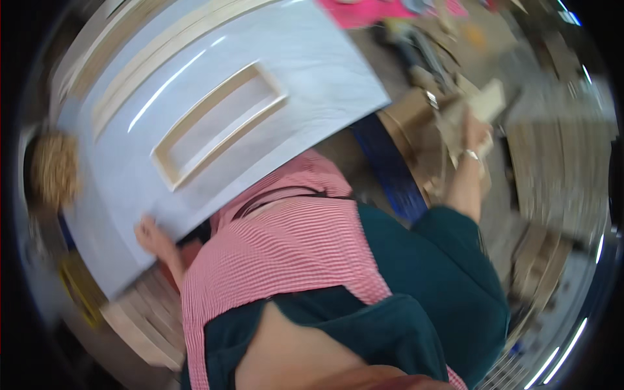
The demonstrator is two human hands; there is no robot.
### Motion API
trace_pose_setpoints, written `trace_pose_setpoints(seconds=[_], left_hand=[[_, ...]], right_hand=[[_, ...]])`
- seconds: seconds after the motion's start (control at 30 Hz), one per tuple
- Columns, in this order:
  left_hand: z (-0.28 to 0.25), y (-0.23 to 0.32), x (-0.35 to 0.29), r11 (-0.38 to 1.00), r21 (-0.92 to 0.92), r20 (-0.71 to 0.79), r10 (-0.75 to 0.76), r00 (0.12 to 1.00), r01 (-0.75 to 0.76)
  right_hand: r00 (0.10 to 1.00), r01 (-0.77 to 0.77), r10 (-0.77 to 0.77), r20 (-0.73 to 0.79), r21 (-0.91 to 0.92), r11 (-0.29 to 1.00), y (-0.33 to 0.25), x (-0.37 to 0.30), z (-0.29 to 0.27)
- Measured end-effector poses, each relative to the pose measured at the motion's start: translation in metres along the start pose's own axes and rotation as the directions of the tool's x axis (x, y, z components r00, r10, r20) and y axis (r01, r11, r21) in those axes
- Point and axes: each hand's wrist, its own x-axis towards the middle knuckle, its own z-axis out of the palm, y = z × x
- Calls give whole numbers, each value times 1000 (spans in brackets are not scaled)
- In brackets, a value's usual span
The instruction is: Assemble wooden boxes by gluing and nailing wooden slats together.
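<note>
A shallow rectangular frame of thin pale wood (pixel 227 144) lies on the white tabletop (pixel 325 84), with nothing seen inside it but the table surface. My left hand (pixel 153 236) rests at the table's near left edge, its fingers curled in and no object visible in them. Far out to the right, my right hand (pixel 476 134) reaches past the table to some pale, flat wood-like pieces (pixel 486 103) above a brown cardboard box (pixel 409 117). Blur smears its fingers, so whether they grip a piece does not show.
Long pale wooden strips (pixel 175 49) lie along the table's far left side. A bundle of thin sticks (pixel 57 170) stands left of the table. Stacked brown boards (pixel 556 172) are at the right. Pink material (pixel 367 13) and blurred tools (pixel 416 52) lie beyond the table.
</note>
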Motion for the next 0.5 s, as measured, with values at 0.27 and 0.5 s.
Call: trace_pose_setpoints(seconds=[0.27,0.5], left_hand=[[-11,35,-6,987,-126,14,-96,995,97],[-9,35,-31,987,29,110,156,982,-160]], right_hand=[[487,617,-869,90,668,415,-191,-139,-45],[-575,600,-815,71,714,-361,-264,-347,-55]])
